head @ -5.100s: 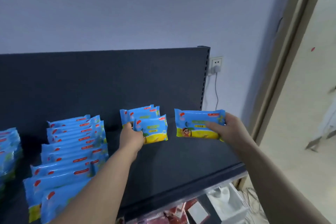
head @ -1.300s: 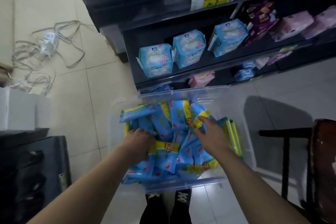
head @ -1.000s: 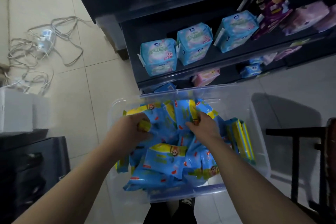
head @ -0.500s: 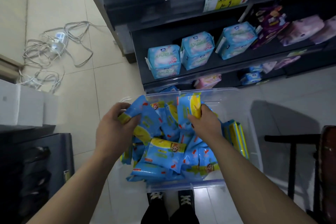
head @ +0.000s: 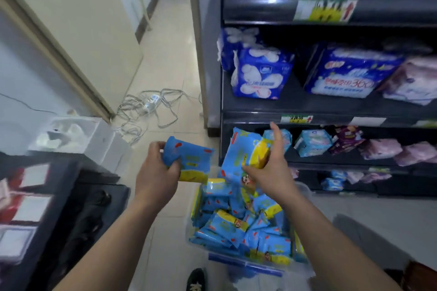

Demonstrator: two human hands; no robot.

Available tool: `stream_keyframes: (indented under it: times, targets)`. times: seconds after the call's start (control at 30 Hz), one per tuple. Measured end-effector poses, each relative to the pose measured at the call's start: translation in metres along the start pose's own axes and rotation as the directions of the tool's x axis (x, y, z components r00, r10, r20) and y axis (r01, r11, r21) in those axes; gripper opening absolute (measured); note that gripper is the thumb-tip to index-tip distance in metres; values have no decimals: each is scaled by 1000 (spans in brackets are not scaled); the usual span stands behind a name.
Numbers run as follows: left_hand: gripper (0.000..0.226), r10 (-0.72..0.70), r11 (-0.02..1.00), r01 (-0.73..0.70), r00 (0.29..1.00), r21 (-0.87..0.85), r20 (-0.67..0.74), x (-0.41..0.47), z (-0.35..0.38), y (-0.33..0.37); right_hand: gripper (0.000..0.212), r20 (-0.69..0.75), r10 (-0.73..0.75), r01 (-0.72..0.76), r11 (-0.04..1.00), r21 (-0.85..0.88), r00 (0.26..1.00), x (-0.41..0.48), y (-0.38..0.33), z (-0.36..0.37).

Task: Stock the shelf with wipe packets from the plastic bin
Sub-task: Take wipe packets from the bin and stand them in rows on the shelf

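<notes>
A clear plastic bin (head: 305, 192) stands on the floor below me, filled with several blue and yellow wipe packets (head: 234, 224). My left hand (head: 155, 176) grips one blue and yellow wipe packet (head: 191, 160), raised above the bin's left edge. My right hand (head: 272, 170) holds another wipe packet (head: 246, 156) by its yellow end, with the index finger pointing up, in front of the dark shelf unit (head: 260, 7).
The dark shelf unit holds blue pad packs (head: 260, 75) and pink and purple packs (head: 383, 151). A tangle of cables with a power strip (head: 149, 106) lies on the tiled floor. A white box (head: 78, 134) sits on a dark stand at left. My shoe (head: 196, 279) shows beside the bin.
Earlier I was placing packets on the top shelf, then reached into the bin. Both hands have since lifted out of the bin, each with a packet, and my view has tilted up.
</notes>
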State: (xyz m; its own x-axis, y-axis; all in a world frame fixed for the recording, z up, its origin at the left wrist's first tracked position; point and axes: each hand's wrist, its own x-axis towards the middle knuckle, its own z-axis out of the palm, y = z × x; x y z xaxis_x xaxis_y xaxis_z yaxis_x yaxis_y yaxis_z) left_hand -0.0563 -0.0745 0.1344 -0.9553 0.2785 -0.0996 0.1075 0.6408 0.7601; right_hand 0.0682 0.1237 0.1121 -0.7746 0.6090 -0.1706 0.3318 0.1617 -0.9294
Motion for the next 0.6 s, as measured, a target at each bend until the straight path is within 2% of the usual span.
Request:
stream_keyframes:
  times: [0.13, 0.3, 0.47, 0.6]
  targets:
    - [46, 31, 997, -41, 990, -67, -136, -18, -78, 13, 72, 124, -191, 198, 979, -46, 974, -5, -86, 23]
    - [33, -24, 989, -25, 947, -146, -319, -43, -180, 8, 48, 194, -333, 333, 942, 34, 923, -14, -177, 80]
    - [24, -86, 983, -17, 834, -180, -545, -61, -273, -12, 41, 237, -450, 436, 893, 111, 861, -32, -254, 152]
    - [20, -108, 987, -9, 708, -162, -698, -76, -356, -37, 40, 262, -534, 485, 844, 230, 804, -55, -322, 225]
